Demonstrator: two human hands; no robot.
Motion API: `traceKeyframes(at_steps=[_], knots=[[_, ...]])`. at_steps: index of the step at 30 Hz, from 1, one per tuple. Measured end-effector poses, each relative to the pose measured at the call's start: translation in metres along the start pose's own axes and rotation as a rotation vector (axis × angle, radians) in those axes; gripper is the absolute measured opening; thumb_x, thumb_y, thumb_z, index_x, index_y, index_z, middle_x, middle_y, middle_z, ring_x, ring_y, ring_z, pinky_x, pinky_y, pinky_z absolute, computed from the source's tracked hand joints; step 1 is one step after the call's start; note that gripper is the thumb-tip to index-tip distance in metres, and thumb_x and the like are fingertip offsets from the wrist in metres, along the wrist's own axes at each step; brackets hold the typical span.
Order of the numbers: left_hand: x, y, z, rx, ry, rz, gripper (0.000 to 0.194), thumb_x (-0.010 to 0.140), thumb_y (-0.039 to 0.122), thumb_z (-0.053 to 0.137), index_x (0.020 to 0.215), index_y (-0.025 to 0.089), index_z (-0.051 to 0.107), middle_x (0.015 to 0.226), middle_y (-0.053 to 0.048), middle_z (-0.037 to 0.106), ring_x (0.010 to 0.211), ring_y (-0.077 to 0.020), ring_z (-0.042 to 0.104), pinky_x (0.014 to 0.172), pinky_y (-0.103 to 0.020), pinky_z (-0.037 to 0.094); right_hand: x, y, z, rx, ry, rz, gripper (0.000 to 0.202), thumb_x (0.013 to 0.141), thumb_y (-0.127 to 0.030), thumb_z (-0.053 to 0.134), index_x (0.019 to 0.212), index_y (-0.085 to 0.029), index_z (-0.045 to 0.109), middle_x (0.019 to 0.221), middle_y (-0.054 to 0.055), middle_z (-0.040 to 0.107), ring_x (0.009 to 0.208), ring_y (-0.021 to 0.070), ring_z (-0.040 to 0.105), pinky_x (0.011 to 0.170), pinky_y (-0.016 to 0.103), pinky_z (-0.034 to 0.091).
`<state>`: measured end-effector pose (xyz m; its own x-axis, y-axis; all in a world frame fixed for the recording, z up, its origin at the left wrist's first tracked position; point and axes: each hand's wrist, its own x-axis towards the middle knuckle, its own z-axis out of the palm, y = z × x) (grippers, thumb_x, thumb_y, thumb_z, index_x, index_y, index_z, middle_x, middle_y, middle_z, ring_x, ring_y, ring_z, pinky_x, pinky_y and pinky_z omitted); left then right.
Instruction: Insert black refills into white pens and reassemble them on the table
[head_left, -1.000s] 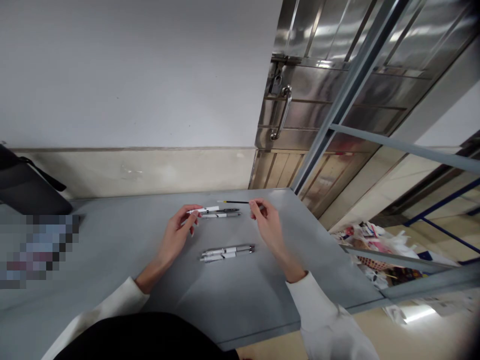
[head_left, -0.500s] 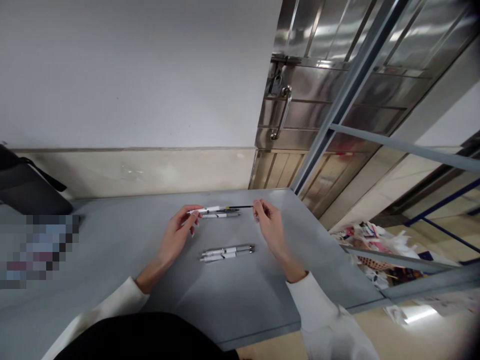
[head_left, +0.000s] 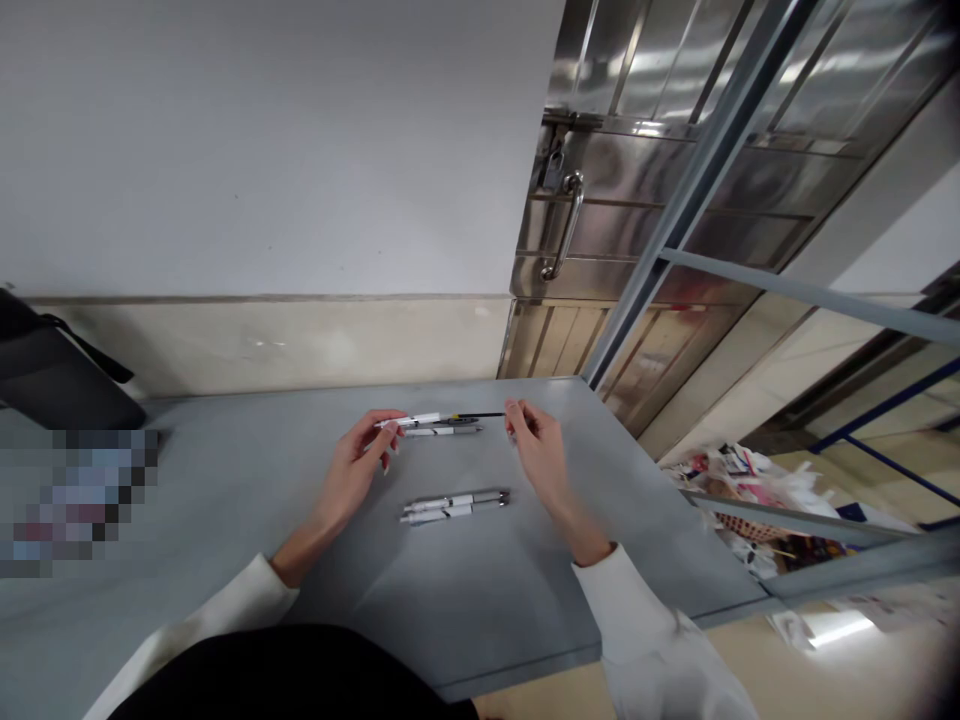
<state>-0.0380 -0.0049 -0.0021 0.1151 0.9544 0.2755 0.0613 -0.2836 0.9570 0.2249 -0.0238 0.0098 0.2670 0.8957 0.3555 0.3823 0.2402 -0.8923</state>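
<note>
My left hand [head_left: 364, 450] pinches a white pen barrel [head_left: 421, 420] near its left end, holding it level above the table. A dark, thin pen refill [head_left: 481, 414] with a yellowish part runs out of the barrel's right end. Its far end is closed in the fingertips of my right hand [head_left: 531, 435]. Just below the barrel lies a white and grey pen [head_left: 442, 431] on the grey table [head_left: 465, 590]. Nearer to me, white pens [head_left: 454, 505] lie side by side, pointing left to right.
At the far left stands a black case [head_left: 64, 370] with a strap, a blurred patch in front of it. A pale wall rises behind the table. A metal upright [head_left: 637, 290] stands at the back right corner, with bagged items [head_left: 750, 480] beyond the right edge.
</note>
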Motion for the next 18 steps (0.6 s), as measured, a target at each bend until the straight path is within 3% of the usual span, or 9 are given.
traceKeyframes(at_steps=[10, 14, 18], knots=[[0.000, 0.000, 0.000, -0.002, -0.025, -0.011, 0.031, 0.097, 0.047, 0.064, 0.111, 0.022, 0.073, 0.088, -0.003, 0.067, 0.074, -0.0168, 0.058, 0.059, -0.025, 0.047, 0.000, 0.000, 0.002, -0.001, -0.045, -0.013, 0.055, 0.099, -0.070, 0.049, 0.068, -0.025, 0.053, 0.061, 0.000, 0.054, 0.059, 0.0199, 0.049, 0.059, 0.034, 0.036], [-0.002, 0.002, 0.001, 0.044, -0.054, -0.011, 0.030, 0.096, 0.046, 0.065, 0.112, 0.022, 0.074, 0.091, -0.003, 0.069, 0.074, -0.0169, 0.059, 0.061, -0.025, 0.048, -0.004, -0.003, 0.007, 0.008, -0.118, -0.065, 0.041, 0.096, -0.064, 0.057, 0.085, -0.027, 0.068, 0.080, 0.003, 0.069, 0.070, 0.0223, 0.061, 0.064, 0.034, 0.044], [-0.002, 0.004, 0.001, 0.062, -0.084, -0.001, 0.029, 0.096, 0.044, 0.067, 0.113, 0.023, 0.076, 0.093, -0.003, 0.071, 0.073, -0.0162, 0.059, 0.062, -0.026, 0.047, -0.007, -0.005, 0.011, 0.012, -0.180, -0.091, 0.032, 0.096, -0.058, 0.059, 0.094, -0.028, 0.071, 0.095, 0.004, 0.074, 0.078, 0.0228, 0.062, 0.073, 0.035, 0.049]])
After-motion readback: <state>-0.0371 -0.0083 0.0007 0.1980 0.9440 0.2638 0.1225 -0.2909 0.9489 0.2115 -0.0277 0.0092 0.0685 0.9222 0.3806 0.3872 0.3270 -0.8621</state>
